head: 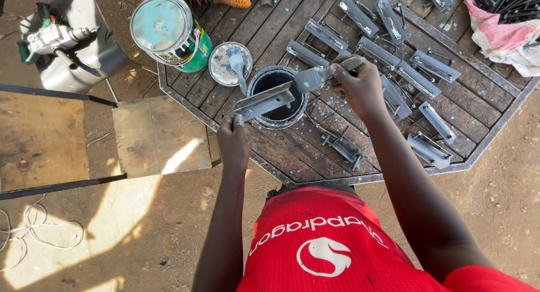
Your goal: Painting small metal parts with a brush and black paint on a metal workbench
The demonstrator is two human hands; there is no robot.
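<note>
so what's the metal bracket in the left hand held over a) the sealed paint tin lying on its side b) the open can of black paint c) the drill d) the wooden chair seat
b, the left hand holds the grey metal bracket across the rim of the open can of black paint, while the right hand touches a brush to it.

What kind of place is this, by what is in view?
Probably an outdoor metal workshop: grey metal brackets lie on a welded steel grate over bare dirt, an open tin of black paint stands there, and a power drill lies nearby.
</note>
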